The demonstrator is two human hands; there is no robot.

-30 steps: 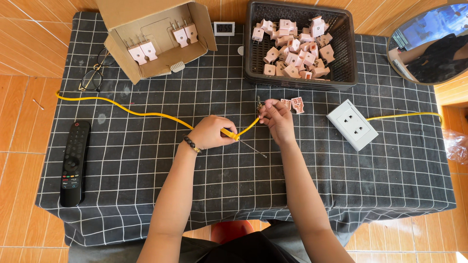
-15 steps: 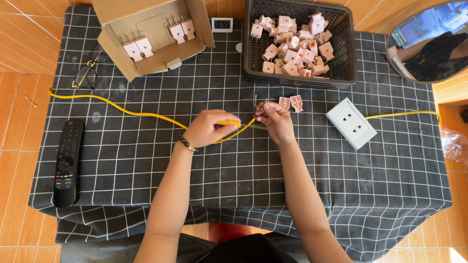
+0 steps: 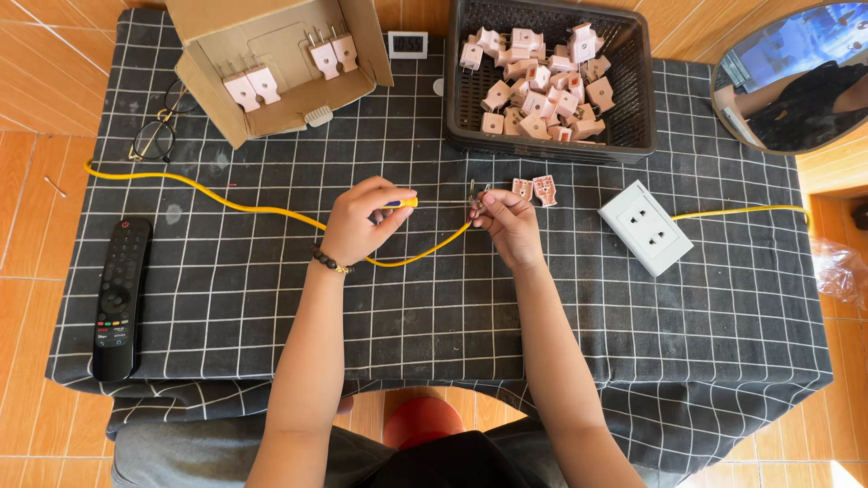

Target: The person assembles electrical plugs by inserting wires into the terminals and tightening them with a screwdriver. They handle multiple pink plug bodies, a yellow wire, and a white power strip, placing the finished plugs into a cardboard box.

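Fingers (image 3: 384, 201) of the left hand (image 3: 362, 226) close around a thin screwdriver with a yellow handle (image 3: 404, 203), and the right hand (image 3: 508, 221) pinches a small pink plastic plug with metal prongs (image 3: 476, 197).

Both hands are curled tight, with no gap between thumb and fingers. The screwdriver shaft points from the left fingertips toward the plug at the right fingertips. A yellow cable (image 3: 226, 201) runs under the left fingers and bends up to the plug. Just beyond the right fingers lie two pink plug shells (image 3: 535, 189); further right sits a white square wall socket (image 3: 646, 227). A black plastic basket of pink plugs (image 3: 548, 140) stands beyond both hands.
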